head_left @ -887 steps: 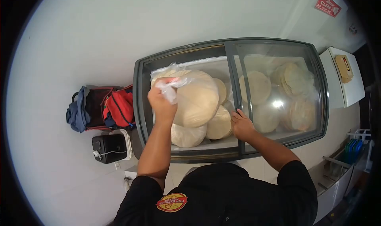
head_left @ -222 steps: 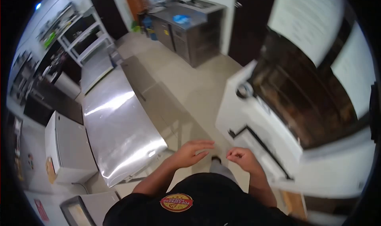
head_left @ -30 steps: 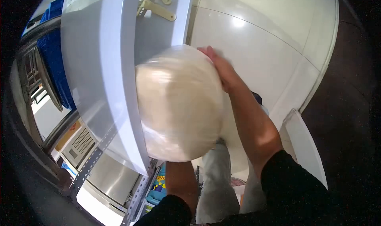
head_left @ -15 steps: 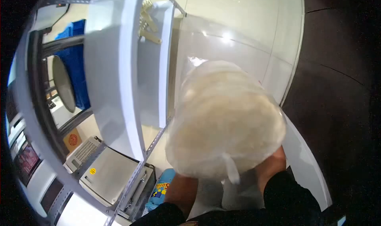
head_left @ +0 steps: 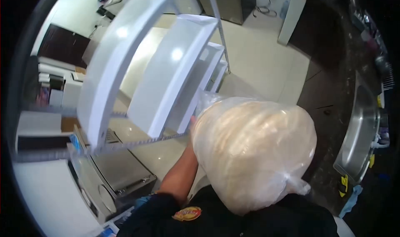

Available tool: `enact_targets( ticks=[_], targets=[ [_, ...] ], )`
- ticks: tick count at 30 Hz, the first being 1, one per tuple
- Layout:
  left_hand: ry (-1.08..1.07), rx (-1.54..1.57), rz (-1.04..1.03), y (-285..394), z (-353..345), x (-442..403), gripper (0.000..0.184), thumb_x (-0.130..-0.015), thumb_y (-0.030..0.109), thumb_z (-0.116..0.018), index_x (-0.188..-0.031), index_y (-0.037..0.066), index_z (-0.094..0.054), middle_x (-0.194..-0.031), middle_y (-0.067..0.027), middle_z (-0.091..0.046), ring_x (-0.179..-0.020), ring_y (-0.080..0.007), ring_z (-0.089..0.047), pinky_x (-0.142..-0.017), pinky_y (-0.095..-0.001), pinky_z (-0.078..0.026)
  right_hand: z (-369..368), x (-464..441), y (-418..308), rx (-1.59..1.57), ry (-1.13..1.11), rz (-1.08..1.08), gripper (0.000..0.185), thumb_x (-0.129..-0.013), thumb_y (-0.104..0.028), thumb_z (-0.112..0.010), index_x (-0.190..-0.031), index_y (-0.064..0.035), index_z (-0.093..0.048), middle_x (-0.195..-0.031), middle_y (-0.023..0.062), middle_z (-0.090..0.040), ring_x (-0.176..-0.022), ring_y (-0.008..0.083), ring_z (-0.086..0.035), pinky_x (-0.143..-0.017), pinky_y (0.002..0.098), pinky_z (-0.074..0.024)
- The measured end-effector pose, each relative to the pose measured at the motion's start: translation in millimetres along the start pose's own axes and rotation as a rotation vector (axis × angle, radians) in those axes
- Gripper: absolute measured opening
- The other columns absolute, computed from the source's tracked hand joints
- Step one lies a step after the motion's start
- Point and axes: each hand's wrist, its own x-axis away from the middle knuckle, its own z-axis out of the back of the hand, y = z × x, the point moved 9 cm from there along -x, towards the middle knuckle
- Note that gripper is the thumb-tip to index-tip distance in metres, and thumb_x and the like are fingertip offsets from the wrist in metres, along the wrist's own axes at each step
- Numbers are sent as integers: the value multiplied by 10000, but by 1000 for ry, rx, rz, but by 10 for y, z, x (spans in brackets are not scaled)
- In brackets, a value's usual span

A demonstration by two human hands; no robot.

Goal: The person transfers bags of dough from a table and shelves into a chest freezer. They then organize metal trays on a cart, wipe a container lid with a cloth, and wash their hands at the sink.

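Note:
A large clear plastic bag of stacked pale round pieces that look like flatbreads [head_left: 258, 149] fills the lower middle of the view, close to my chest. Its twisted plastic end [head_left: 298, 185] points down and to the right. My left hand [head_left: 193, 126] holds the bag from its left side; most of its fingers are behind the plastic. The bag hides my right hand, and only the dark sleeve shows at lower right.
White metal shelving [head_left: 162, 79] rises close on the left. Below it stands a steel appliance [head_left: 121, 166]. A dark counter with a steel sink [head_left: 358, 129] runs along the right, with a blue cloth [head_left: 351, 201] near it. Pale floor tiles [head_left: 262, 58] lie ahead.
The bag has come nearer to my chest and moved right, its tied end swinging rightward. My view has lifted, bringing in the sink and more of the room. The right hand's visible part has disappeared.

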Motion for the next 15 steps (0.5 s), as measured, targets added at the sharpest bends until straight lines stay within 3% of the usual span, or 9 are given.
enact_targets(
  ticks=[1,6,12,14,15],
  targets=[
    [-90,-449,-41,218,-270,189,805,-1047,617,-368,-1621,67,-240,-1644,-169,-331,-1481,-368,-377,-1237,-500,-288,-161,261,-115,46,-12,21,461,-1042,-371,-564,-1334,-20,-624,-1318,148,-637,-1210,246,-602,-1050,419,-477],
    [-113,-272,-191,203,-139,1587,805,-1047,618,-366,-1619,66,-245,-1639,-169,-339,-1478,-364,-382,-1235,-500,-290,-736,1729,-447,272,-21,153,467,-1041,-379,-562,-1330,-19,-626,-1319,156,-633,-1214,257,-599,-1057,429,-472],
    [33,-139,-291,148,572,3210,804,-1048,621,-363,-1618,66,-251,-1632,-168,-350,-1473,-357,-388,-1233,-498,-294,-1648,3092,25,443,-121,150,475,-1039,-389,-559,-1326,-17,-629,-1320,166,-629,-1219,271,-596,-1064,441,-466],
    [89,-99,-340,183,835,3687,803,-1048,622,-362,-1617,65,-254,-1630,-168,-354,-1472,-354,-390,-1233,-498,-295,-2587,3959,-351,684,-752,752,486,-991,-386,-641,-1284,2,-641,-1325,159,-593,-1202,253,-576,-1044,462,-467],
    [119,-83,-363,205,973,3898,803,-1048,622,-361,-1617,65,-255,-1629,-168,-356,-1471,-353,-391,-1232,-498,-296,-3057,4444,-212,784,-1007,749,511,-930,-373,-715,-1283,-10,-646,-1336,151,-574,-1210,263,-561,-1034,468,-464]
  ],
)
